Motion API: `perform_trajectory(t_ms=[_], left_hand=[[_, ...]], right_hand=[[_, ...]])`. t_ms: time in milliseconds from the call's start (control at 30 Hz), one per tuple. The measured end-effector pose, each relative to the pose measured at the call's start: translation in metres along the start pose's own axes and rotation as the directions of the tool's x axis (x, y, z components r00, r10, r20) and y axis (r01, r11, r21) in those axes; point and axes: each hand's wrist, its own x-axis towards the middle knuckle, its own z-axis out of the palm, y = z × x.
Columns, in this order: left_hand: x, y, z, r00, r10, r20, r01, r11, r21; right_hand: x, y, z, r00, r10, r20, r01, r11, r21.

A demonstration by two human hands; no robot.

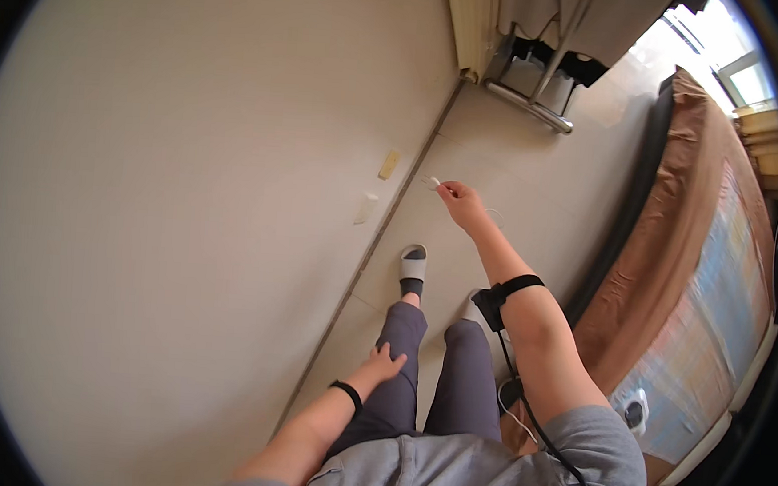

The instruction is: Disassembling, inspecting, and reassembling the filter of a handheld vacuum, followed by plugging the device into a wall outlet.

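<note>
My right hand (460, 200) reaches forward and pinches a white power plug (433, 183) between thumb and fingers, its thin metal prongs towards the wall. A bit of white cord (495, 216) curves out behind the wrist. Low on the wall, near the plug but apart from it, are a yellowish wall plate (388, 165) and a white wall plate (365, 209); their sockets are too small to make out. With fingers spread and nothing held, my left hand (385, 364) is at the trouser leg (402, 334), near the knee.
A bed (676, 294) with a brown cover and a checked sheet runs along the right; a white device (634, 413) lies on it. White cord (517, 414) hangs near its edge. A metal-legged rack (531, 108) stands ahead. A black cable (538, 426) runs along my right arm.
</note>
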Motion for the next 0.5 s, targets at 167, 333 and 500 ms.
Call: perform_trajectory(t_ms=[167, 333, 500], left_hand=[[0.001, 0.042, -0.072, 0.979, -0.033, -0.203, 0.030, 0.999, -0.017], [0.025, 0.021, -0.085, 0.970, -0.007, -0.244, 0.000, 1.000, -0.027], [0.034, 0.026, -0.094, 0.979, -0.001, -0.206, 0.003, 1.000, 0.010]], right_hand=[[0.115, 0.071, 0.086, 0.997, -0.029, 0.074, 0.030, 1.000, -0.005], [0.172, 0.106, 0.124, 0.999, -0.015, 0.041, 0.012, 0.998, 0.069], [0.197, 0.104, 0.102, 0.967, -0.072, -0.244, 0.129, 0.966, 0.226]])
